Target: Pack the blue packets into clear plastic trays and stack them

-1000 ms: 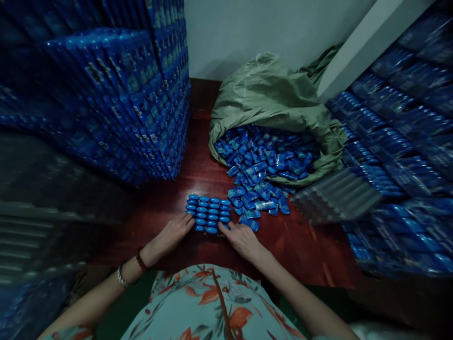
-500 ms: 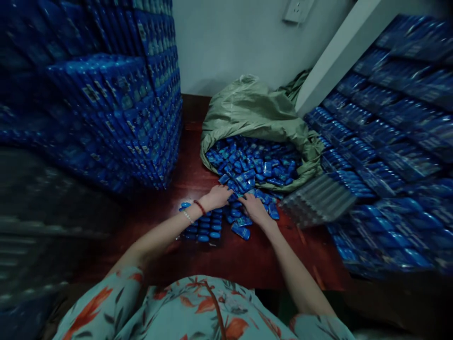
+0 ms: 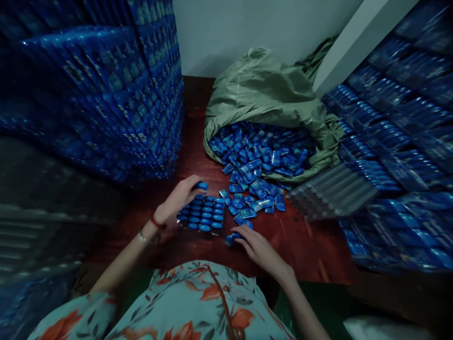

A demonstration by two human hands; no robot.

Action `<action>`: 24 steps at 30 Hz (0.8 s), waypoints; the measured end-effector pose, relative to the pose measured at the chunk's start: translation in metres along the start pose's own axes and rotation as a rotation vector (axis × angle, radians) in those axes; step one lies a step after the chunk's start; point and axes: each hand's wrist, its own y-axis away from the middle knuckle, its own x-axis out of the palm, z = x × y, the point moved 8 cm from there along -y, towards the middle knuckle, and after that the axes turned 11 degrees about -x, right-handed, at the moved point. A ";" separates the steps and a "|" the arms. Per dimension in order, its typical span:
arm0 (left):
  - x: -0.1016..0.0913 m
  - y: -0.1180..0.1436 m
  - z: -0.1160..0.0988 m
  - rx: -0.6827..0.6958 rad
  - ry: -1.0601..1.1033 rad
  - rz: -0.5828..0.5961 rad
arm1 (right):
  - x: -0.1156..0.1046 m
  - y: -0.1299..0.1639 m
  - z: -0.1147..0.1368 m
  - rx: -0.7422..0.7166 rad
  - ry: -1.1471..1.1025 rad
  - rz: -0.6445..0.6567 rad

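Blue in both hands: note one packet (image 3: 201, 185) within the curled left hand (image 3: 182, 191) above the packet rows (image 3: 207, 214) at centre, more packets (image 3: 230, 239) within the narrowed right hand (image 3: 257, 244) at lower centre, now withdrawn from the loose pile (image 3: 259, 190), probably pausing collection.

The left hand (image 3: 182, 192) partly hides a glossy blue oval packet (image 3: 201, 185); small blue packets (image 3: 231, 239) in the right hand (image 3: 260, 248) are too blurred to count. The view's edge crops the tall left stack of blue plastic packs (image 3: 116, 89), its labels (image 3: 74, 73) unreadably small.
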 end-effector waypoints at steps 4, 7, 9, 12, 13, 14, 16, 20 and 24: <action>-0.046 0.085 0.034 -0.279 0.108 -0.263 | 0.023 -0.012 0.008 -0.026 -0.065 -0.112; -0.048 0.139 0.060 -0.493 0.206 -0.368 | 0.024 -0.016 0.004 -0.006 -0.077 -0.181; -0.038 0.164 0.076 -0.613 0.283 -0.407 | 0.022 -0.014 -0.004 0.054 -0.091 -0.201; -0.012 0.186 0.098 -0.747 0.375 -0.423 | 0.023 -0.002 -0.030 0.249 -0.174 -0.232; -0.004 0.190 0.104 -0.775 0.396 -0.427 | 0.027 0.005 -0.040 0.332 -0.238 -0.239; 0.003 0.194 0.109 -0.793 0.412 -0.436 | 0.034 0.013 -0.049 0.420 -0.322 -0.243; 0.013 0.196 0.116 -0.800 0.436 -0.455 | 0.050 0.029 -0.062 0.570 -0.535 -0.246; 0.012 0.190 0.112 -0.687 0.362 -0.496 | 0.071 0.043 -0.060 0.615 -0.828 -0.283; 0.010 0.169 0.080 -0.319 0.102 -0.359 | 0.071 0.042 -0.054 0.576 -0.864 -0.384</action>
